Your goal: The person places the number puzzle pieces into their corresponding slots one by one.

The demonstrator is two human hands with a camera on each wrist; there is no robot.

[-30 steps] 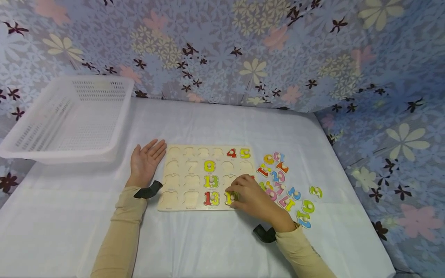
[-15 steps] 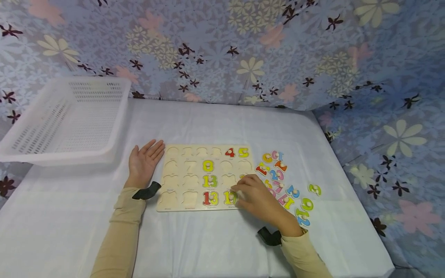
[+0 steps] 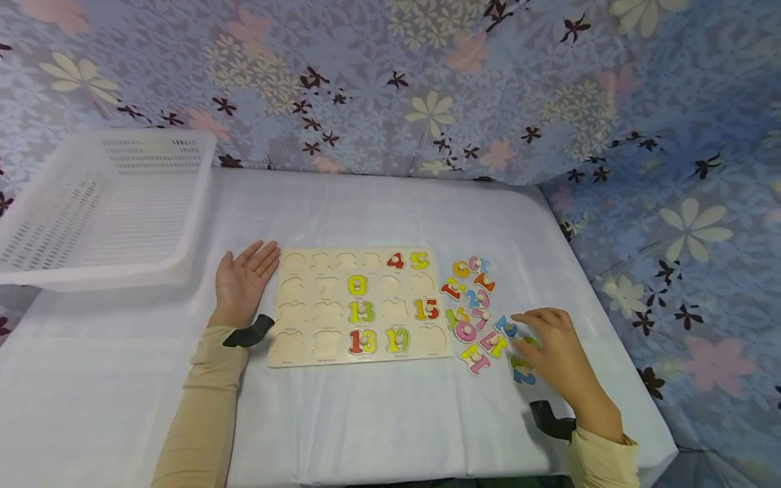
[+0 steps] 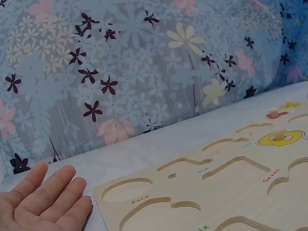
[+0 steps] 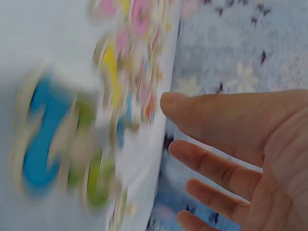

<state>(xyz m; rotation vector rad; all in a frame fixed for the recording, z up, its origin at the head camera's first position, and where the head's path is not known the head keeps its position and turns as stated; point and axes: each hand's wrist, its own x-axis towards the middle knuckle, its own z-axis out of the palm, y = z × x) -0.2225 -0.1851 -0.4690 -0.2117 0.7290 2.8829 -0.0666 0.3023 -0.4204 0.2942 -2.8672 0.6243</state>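
A wooden number puzzle board (image 3: 344, 333) lies on the white-covered table, with number pieces seated in some recesses. Among these are the red 4 (image 3: 395, 261), the yellow 8 (image 3: 356, 286) and the yellow-green 19 (image 3: 397, 339). My left hand (image 3: 245, 283) rests palm up beside the board's left edge, fingers straight, holding nothing. Over the loose pieces right of the board hovers my right hand (image 3: 556, 352), thumb and fingers apart with nothing between them. It is nearest a small blue piece (image 3: 505, 327) and a green-and-blue 12 (image 3: 523, 373), which it partly hides.
Several loose number pieces lie close together right of the board, including a pink 0 (image 3: 466, 331) and a yellow-pink piece (image 3: 474, 358). A white plastic basket (image 3: 201, 203) stands at the back left. Floral cloth (image 3: 342, 81) hangs behind the table.
My right hand has let go of the 19, which stays in its recess, and has moved right over the loose pieces. The 15 is uncovered. My left hand keeps its place by the board.
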